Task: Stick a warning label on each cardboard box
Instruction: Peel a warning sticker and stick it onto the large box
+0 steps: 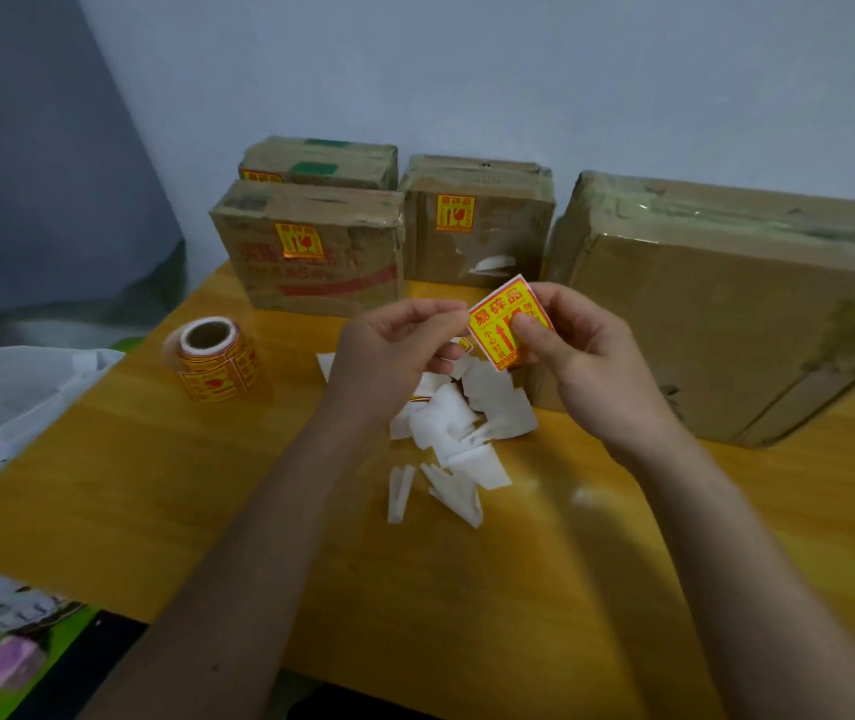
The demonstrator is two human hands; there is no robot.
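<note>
Hands met over the bench (165,491), both busy with one warning label (506,324). The right hand (591,366) pinched it, thumb across the printed face, while the left hand (399,345) nipped at its upper left corner, likely picking the backing loose. Below them lay a heap of white backing scraps (459,433), dropped where peeling was done. Off to the left stood the label roll (215,358), upright and within easy reach. Farther back, three small boxes (311,246) by the wall already showed stickers; the large box (737,314) on the right showed none, so it looked next.
</note>
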